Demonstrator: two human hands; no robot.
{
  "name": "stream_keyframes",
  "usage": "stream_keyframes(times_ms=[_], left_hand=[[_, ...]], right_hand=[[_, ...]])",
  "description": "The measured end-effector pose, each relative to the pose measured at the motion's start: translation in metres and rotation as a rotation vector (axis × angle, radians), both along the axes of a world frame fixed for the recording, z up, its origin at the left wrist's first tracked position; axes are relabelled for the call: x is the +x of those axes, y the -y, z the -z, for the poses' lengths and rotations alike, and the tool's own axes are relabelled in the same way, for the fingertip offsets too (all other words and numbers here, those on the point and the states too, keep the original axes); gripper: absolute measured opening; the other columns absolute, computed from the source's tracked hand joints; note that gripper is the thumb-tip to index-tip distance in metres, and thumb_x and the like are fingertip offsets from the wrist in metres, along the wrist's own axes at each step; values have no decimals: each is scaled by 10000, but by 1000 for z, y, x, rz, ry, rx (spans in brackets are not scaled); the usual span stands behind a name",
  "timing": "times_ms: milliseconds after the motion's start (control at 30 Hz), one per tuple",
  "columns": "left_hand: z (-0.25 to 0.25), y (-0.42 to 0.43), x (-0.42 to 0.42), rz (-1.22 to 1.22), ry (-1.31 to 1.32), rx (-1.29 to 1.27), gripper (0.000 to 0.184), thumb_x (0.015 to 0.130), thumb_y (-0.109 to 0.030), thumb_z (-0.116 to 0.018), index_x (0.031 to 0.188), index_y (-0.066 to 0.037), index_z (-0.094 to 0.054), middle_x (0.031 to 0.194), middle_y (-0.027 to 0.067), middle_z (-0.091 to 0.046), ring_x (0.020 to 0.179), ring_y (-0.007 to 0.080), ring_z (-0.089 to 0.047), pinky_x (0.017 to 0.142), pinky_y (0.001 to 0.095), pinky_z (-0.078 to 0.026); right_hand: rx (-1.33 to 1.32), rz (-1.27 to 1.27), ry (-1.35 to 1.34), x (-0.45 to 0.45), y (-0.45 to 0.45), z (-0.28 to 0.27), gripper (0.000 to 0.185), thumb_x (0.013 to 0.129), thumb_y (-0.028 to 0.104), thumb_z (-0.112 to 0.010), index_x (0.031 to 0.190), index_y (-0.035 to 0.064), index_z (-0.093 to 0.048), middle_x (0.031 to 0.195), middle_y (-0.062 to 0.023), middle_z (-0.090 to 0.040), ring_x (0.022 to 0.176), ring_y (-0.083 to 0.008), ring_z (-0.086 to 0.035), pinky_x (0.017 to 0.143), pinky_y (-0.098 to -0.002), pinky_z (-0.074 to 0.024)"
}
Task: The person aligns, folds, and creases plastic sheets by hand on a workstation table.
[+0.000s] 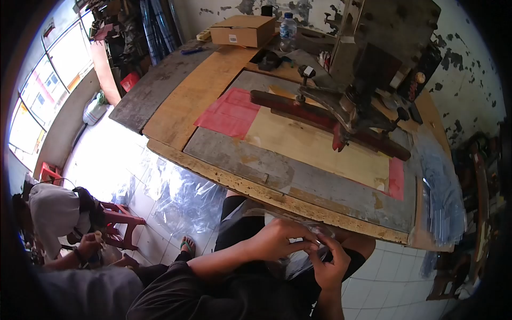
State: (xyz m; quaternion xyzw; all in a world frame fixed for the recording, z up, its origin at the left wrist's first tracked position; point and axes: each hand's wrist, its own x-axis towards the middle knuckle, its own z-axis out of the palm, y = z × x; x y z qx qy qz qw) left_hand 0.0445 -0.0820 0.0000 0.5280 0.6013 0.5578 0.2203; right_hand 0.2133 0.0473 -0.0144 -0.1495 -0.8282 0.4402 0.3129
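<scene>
My left hand point(281, 239) and my right hand point(330, 262) meet over my lap, just below the table's front edge. Their fingertips are pinched close together on a piece of clear plastic point(300, 262), which hangs crumpled between them and rests on my thighs. Its exact shape is partly hidden by my fingers. On the table above stands a heavy press machine point(349, 101) with a long reddish bar. Beneath that bar lies a yellowish sheet point(314, 146) with a pink-red sheet point(229, 112) at its left end.
A pile of clear plastic pieces point(440, 192) lies at the table's right side. At the back are a cardboard box point(242, 31) and a water bottle point(288, 29). Plastic point(184, 194) covers the floor at left, near a red stool point(122, 218) and a seated person point(58, 218).
</scene>
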Motion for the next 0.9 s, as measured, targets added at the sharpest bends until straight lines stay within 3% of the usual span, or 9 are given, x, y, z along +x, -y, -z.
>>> stream_keyframes(times_ms=[133,333,567,633,900], left_hand=[[3,-3,1,-19,-81,48,142,907,-107,-809,1042,-64,-817,953,104,-790,864,310,-752,788,398,-598],[4,-9,4,-37,-88,121,121,910,-73,-793,1029,-66,-808,953,91,-781,854,307,-744,771,404,-594],[5,-10,7,-117,-188,123,154,881,-82,-818,1035,-88,-812,911,75,-764,796,267,-735,723,377,-593],[3,-11,9,-147,-228,139,164,868,-92,-831,1031,-100,-816,892,61,-755,777,257,-732,698,368,-588],[7,-14,10,-220,-391,221,219,837,-117,-853,1053,-118,-816,923,30,-719,779,226,-718,694,348,-582]], right_hand=[[-16,7,40,3,-3,0,315,852,8,-847,1152,-9,-751,1059,-158,-784,980,-287,-774,873,-355,-594],[28,2,-36,-1,-6,1,290,862,-57,-795,1146,-37,-738,1045,-156,-780,957,-252,-763,891,-333,-577],[-36,53,-56,3,-4,10,296,851,-41,-813,1138,-29,-743,1040,-154,-778,956,-260,-763,903,-331,-572],[28,61,-75,4,-8,13,258,865,-15,-824,1114,-33,-757,1017,-174,-784,906,-282,-778,821,-346,-595],[61,26,-83,-1,-14,4,243,861,-14,-814,1099,-32,-768,1002,-169,-785,921,-292,-765,835,-355,-580]])
